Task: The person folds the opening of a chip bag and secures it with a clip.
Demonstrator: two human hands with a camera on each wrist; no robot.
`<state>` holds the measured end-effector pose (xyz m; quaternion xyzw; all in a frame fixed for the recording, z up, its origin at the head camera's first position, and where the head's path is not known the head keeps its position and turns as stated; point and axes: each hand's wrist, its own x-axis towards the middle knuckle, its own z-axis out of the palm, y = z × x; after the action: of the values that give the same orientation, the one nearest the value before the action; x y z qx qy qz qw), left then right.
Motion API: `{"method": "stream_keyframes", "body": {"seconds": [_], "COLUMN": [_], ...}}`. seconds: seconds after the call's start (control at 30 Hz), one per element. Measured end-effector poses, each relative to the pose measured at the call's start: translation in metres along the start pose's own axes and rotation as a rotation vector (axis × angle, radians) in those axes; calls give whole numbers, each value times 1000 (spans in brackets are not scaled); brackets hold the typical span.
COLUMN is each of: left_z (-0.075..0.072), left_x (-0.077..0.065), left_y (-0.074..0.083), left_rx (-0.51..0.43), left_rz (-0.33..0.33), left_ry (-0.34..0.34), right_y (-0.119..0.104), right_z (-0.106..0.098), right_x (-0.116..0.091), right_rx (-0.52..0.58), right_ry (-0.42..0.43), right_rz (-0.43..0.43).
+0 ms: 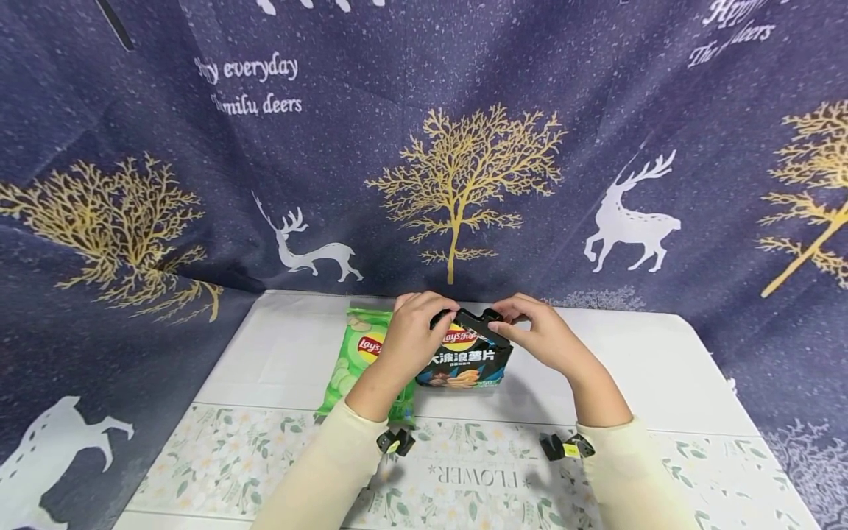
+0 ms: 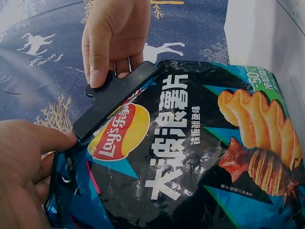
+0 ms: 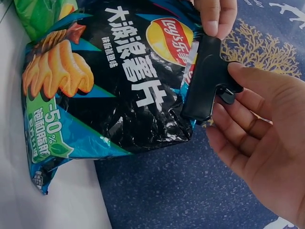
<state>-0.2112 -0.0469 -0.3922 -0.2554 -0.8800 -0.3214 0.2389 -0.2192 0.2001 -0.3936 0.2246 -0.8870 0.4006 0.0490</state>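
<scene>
A black and blue Lay's chip bag (image 1: 464, 372) stands on the table, its front facing me, and a black bag clip (image 2: 116, 100) lies across its upper edge. My left hand (image 1: 412, 331) pinches the bag's upper left corner, thumb right at the end of the clip. With thumb and fingers my right hand (image 1: 545, 335) holds the clip by its handle, as the right wrist view shows. The clip spans part of the upper edge, partly covering the Lay's logo. The left part of the upper edge is folded beside the left hand.
A green Lay's chip bag (image 1: 351, 361) lies flat on the left, partly under my left forearm. The white table (image 1: 265, 353) carries a floral strip (image 1: 477, 456) along its near part. A dark blue curtain (image 1: 318, 162) with deer and trees hangs behind the table.
</scene>
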Motion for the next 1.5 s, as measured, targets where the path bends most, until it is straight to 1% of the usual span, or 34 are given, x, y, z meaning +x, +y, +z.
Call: {"method": "stream_keyframes", "body": {"seconds": [0.23, 0.47, 0.67, 0.77, 0.97, 1.13, 1.3, 1.5], "left_z": [0, -3, -5, -5, -6, -6, -4, 4], "left_x": [0, -1, -5, -8, -15, -21, -27, -36], "left_y": [-1, -4, -7, -10, -17, -22, -26, -30], "left_rx": [-23, -50, -85, -105, -130, -190, -269, -336], "left_rz": [-3, -15, -92, -120, -181, -220, -282, -379], "left_ry": [5, 58, 90, 101, 105, 102, 70, 15], "right_y": [0, 0, 3, 5, 8, 10, 13, 17], "right_z": [2, 3, 3, 4, 5, 6, 7, 11], "right_x": [-2, -4, -6, -8, -11, -13, -15, -16], "right_rx": [8, 23, 13, 12, 9, -4, -4, 15], "right_ry": [16, 23, 27, 31, 41, 55, 68, 81], "right_rz": [6, 19, 30, 35, 44, 40, 32, 44]}}
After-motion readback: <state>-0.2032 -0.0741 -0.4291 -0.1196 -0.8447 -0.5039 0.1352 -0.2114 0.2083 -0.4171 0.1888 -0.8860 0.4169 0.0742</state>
